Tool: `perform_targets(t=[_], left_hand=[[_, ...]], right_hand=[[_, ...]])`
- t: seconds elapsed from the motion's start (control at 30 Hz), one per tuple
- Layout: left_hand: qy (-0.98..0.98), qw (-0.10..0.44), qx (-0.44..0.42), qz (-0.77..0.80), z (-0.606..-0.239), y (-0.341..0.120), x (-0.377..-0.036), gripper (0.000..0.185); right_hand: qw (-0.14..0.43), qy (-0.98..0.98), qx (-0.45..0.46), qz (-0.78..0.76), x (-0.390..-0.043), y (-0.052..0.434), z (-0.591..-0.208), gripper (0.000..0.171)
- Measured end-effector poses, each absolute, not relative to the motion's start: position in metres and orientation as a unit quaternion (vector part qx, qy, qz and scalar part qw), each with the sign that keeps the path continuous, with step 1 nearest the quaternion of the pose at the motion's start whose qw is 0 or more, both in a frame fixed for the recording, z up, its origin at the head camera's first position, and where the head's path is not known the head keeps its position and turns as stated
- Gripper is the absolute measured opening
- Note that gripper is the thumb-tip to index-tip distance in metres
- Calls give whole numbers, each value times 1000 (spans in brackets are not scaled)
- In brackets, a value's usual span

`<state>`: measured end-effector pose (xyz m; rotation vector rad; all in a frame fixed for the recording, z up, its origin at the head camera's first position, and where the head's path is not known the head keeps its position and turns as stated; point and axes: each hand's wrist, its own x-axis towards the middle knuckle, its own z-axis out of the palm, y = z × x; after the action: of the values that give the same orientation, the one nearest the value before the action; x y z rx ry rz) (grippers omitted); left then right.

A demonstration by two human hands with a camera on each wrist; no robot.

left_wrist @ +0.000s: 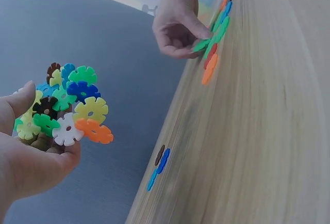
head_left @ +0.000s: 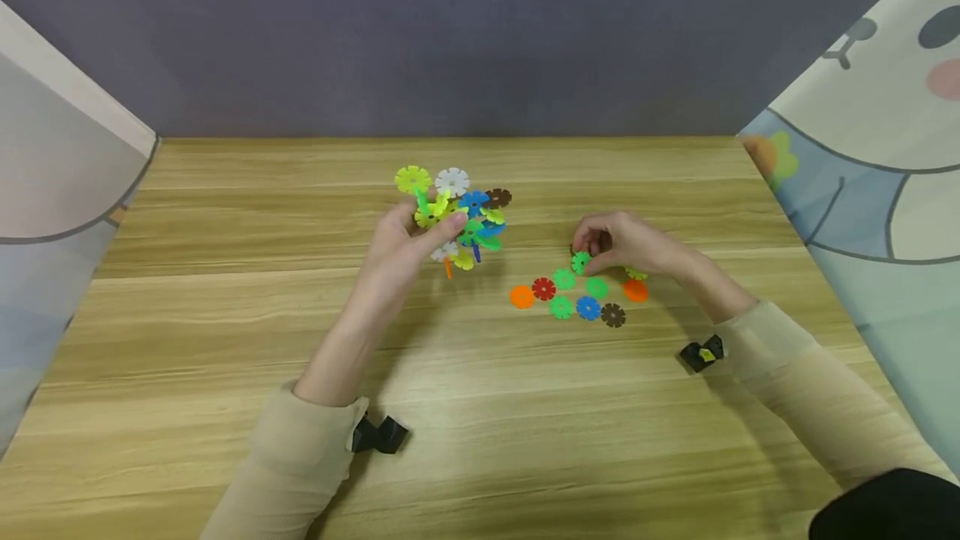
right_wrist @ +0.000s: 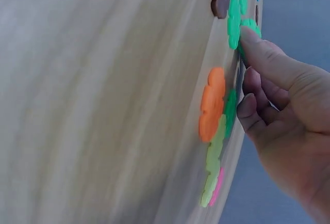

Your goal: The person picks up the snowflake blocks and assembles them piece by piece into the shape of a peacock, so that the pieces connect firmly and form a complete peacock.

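Observation:
My left hand [head_left: 405, 244] holds up a cluster of interlocking flower-shaped plastic discs [left_wrist: 64, 108], slotted together at several angles in yellow, white, blue, green, brown and orange. The thumb lies across the near side of the cluster, and some fingers are hidden behind it. To the right, my right hand [head_left: 628, 242] pinches a green notched disc [head_left: 581, 263] between thumb and fingers, low over the loose discs. Around it lie green discs [head_left: 596, 287], a red disc [head_left: 543, 289], a blue disc [head_left: 588, 307] and a brown disc [head_left: 613, 315].
Two orange discs [head_left: 522, 297] lie at either side of the loose group. Brown and blue discs [left_wrist: 163, 161] rest on the wooden table [head_left: 525, 423] apart from it. Black objects [head_left: 702, 354] show beside both cuffs. A grey panel [head_left: 450, 40] stands behind the table.

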<state>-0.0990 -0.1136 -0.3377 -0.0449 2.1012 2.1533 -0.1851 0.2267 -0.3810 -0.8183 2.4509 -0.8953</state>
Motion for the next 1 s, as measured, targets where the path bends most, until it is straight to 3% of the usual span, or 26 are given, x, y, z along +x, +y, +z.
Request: perform_targets(t=[0.1, 0.2, 0.33, 0.5, 0.7, 0.8, 1.0], left_hand=[[709, 70, -21, 701, -339, -113, -100, 37], [728, 74, -30, 681, -339, -112, -99, 53], [744, 78, -36, 663, -338, -113, -99, 69], [754, 80, -34, 651, -339, -113, -99, 75], [787, 78, -6, 612, -339, -112, -97, 84], [794, 72, 11, 603, -339, -110, -96, 80], [803, 52, 47, 592, -338, -109, -94, 50]], right_hand=[[188, 879, -283, -334, -183, 226, -381, 18], [151, 876, -282, -362, -180, 224, -376, 16], [93, 861, -275, -418, -177, 214, -362, 22], [30, 845, -242, -475, -166, 195, -336, 34], [4, 818, -215, -534, -148, 166, -312, 38], [3, 809, -217, -547, -142, 153, -306, 36], [-5, 820, -221, -528, -139, 137, -303, 32]])
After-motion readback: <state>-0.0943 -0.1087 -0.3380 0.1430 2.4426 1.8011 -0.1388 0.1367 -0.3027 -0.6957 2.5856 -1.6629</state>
